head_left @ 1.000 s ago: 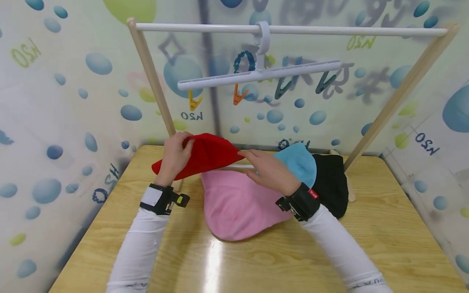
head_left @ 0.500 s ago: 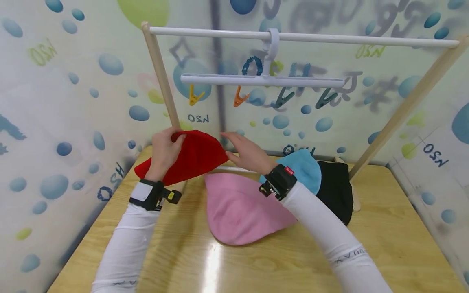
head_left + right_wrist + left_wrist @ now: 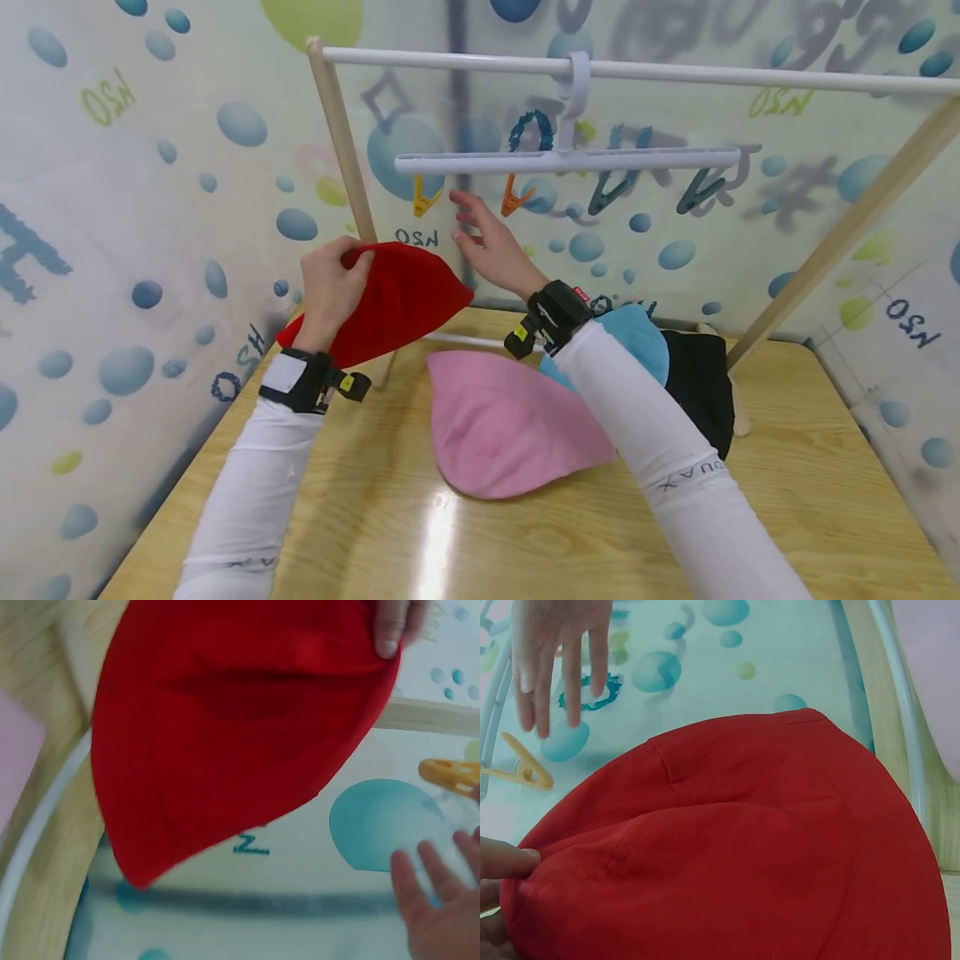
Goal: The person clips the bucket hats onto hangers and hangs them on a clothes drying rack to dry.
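My left hand pinches the top edge of a red bucket hat, which is folded flat and held up above the table at the left. In the left wrist view, thumb and fingers grip the hat's edge at lower left. My right hand holds nothing; its fingers stretch up toward a yellow clip, just apart from it. That clip hangs at the left end of a white hanger, beside an orange clip and two dark green clips. In the right wrist view, fingers lie below the yellow clip.
A pink bucket hat lies on the wooden table. Behind my right forearm lie a light blue hat and a black hat. The hanger hooks over a white rail between wooden posts.
My right hand has left the red hat's right side and risen toward the yellow clip. The left hand has raised the hat slightly. The hanger, earlier tilted, now hangs nearly level.
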A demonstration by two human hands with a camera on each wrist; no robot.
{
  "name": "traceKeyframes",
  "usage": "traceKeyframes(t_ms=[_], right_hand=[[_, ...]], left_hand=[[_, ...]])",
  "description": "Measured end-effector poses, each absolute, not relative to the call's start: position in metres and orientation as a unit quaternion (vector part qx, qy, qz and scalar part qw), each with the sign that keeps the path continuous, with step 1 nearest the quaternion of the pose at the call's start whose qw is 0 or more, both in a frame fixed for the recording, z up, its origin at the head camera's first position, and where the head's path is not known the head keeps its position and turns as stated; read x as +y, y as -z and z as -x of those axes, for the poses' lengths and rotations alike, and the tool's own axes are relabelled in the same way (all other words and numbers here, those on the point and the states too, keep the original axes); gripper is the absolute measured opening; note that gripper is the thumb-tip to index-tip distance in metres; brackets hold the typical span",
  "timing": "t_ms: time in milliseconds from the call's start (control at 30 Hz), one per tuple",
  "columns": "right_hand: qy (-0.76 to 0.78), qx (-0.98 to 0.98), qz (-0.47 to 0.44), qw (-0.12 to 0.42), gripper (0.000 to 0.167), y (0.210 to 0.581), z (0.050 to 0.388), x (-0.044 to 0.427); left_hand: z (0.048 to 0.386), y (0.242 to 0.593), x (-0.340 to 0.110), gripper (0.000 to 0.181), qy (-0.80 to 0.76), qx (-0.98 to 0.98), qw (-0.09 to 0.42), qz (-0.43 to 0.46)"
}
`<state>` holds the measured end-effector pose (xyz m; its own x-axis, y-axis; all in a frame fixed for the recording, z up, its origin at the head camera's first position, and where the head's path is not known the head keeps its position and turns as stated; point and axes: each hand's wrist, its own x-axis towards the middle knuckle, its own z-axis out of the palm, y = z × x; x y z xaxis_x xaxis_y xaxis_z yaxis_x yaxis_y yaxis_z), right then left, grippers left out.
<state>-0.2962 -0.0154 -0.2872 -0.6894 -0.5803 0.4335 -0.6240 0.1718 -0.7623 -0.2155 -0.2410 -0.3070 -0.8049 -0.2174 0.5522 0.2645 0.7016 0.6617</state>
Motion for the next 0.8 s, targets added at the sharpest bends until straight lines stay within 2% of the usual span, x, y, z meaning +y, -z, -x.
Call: traceKeyframes(t_ms=[333, 800], right_hand=[[-0.645, -0.659, -0.386, -0.011, 0.046, 0.276, 0.306, -0.035], [-0.657, -0.649, -0.381, 0.026, 0.028, 0.277, 0.309, -0.043]], left_hand=[[0.215, 0.300, -0.243, 0.027, 0.400, -0.864, 0.306, 0.002], [0.219, 0.295, -0.237, 0.027, 0.409, -0.859, 0.310, -0.003]])
